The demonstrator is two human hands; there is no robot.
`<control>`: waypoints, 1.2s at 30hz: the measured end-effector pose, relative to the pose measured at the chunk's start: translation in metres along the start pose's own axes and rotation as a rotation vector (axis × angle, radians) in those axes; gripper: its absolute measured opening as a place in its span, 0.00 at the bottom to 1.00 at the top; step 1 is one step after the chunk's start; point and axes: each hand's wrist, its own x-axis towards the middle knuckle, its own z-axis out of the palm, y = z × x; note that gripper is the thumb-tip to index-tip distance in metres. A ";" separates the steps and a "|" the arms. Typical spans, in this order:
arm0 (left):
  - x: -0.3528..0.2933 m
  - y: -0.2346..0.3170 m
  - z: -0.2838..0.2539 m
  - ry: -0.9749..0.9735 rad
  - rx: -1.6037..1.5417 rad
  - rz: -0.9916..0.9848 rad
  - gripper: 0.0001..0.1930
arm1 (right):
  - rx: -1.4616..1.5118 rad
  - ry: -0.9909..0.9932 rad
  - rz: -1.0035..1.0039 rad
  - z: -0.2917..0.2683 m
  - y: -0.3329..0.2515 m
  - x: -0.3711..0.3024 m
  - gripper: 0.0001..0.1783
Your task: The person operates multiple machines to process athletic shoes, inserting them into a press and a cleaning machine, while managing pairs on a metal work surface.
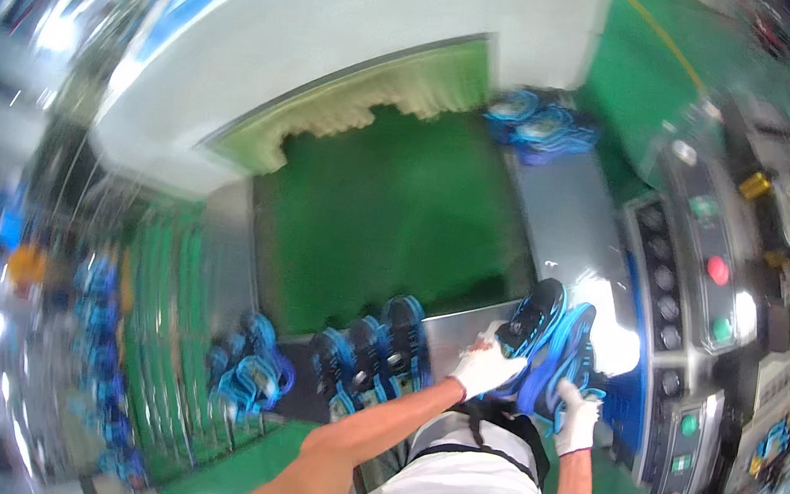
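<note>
At the near right corner of the metal counter (567,206), left hand (487,369) and right hand (577,419) clamp blue-and-black shoes (537,318), long axes running forward, slightly rightward; blur obscures the toe ends.

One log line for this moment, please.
left hand: touching black-blue shoe | right hand: touching second shoe beside it | leftward: more shoes | rightward: control panel

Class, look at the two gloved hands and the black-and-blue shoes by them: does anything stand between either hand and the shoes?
Nothing visible does. The left hand is against the left shoe, the right hand against the right shoe; only their white gloves intervene. The undersides are hidden.
</note>
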 end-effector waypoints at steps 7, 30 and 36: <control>-0.053 0.102 0.029 -0.276 -0.001 0.374 0.40 | 0.007 0.367 -0.083 -0.080 -0.020 -0.104 0.25; -0.304 0.412 0.070 -1.287 0.605 1.712 0.37 | 0.479 2.216 0.650 0.009 -0.149 -0.371 0.41; -0.361 0.373 0.280 -0.970 0.971 1.958 0.39 | 0.182 2.149 0.758 -0.128 -0.013 -0.365 0.41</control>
